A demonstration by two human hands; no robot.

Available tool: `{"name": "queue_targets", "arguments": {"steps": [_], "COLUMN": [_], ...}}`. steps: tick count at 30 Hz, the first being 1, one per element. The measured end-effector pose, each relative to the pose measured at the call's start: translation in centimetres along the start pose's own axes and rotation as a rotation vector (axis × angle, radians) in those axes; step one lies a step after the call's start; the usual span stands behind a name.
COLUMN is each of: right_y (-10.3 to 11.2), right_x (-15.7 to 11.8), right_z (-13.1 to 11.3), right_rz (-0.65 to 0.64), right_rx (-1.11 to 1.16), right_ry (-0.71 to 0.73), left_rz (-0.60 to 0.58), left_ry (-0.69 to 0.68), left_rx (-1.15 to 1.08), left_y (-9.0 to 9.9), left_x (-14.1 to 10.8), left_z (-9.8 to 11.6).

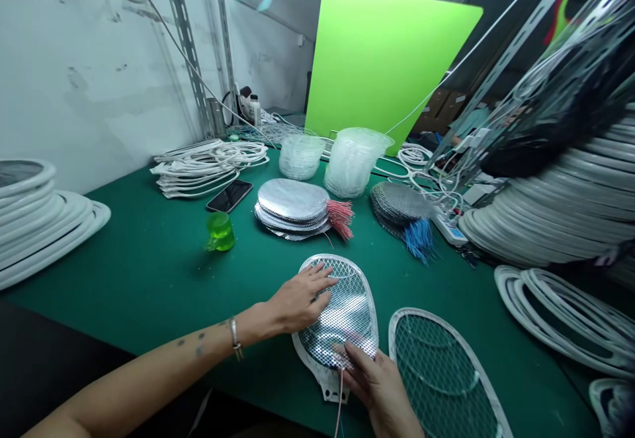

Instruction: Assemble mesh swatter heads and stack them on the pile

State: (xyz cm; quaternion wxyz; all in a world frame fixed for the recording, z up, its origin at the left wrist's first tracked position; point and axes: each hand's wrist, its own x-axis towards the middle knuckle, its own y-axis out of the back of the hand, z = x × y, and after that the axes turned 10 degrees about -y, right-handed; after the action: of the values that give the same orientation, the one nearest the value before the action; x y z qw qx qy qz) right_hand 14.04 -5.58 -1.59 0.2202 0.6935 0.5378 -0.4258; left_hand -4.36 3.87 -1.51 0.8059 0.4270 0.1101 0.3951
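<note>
In front of me a white oval racket frame [373, 299] lies on the green table, with a shiny perforated metal mesh sheet [342, 322] over its middle. My left hand [300, 299] rests on the sheet's upper left part, fingers stretched out. My right hand [380, 385] pinches the sheet's lower edge, thumb on top; its other fingers are partly hidden underneath. A pink wire [340, 405] hangs from that edge past the frame's neck. Just right of my right hand lies a second racket frame [481, 385] with netting across it.
Behind are mesh sheets with pink wires [292, 200], darker mesh sheets with blue wires [397, 203] and clear plastic stacks [352, 160]. A phone [231, 196] and a green cup [219, 231] stand left. White frames are piled left [44, 226] and right [560, 206].
</note>
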Motion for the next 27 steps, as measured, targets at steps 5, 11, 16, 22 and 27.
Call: {"name": "queue_targets", "arguments": {"steps": [5,11,16,22,27], "right_y": [-0.1,-0.1,-0.5,1.7,4.5], "right_x": [-0.1,0.0,-0.3,-2.8,-3.4], "right_z": [0.2,0.1,0.1,0.3,-1.7], "right_rz": [-0.015,-0.033,-0.049,-0.167,0.225], "right_rx": [-0.011,-0.041,-0.041,-0.248,-1.066], "right_ry": [0.021,0.041,0.054,-0.01,0.456], "left_rz": [-0.083,-0.058,-0.016,-0.007,0.0], "left_ry": [0.098,0.101,0.109,0.094,0.089], "left_rx": [0.198,0.257,0.321,0.376,0.379], "left_y": [-3.1,-4.6,-5.0,-4.9,-4.9], "left_x": [3.0,3.2,3.2,3.0,3.0], "left_z": [-0.1,-0.6,-0.4,-0.4,-0.3]}}
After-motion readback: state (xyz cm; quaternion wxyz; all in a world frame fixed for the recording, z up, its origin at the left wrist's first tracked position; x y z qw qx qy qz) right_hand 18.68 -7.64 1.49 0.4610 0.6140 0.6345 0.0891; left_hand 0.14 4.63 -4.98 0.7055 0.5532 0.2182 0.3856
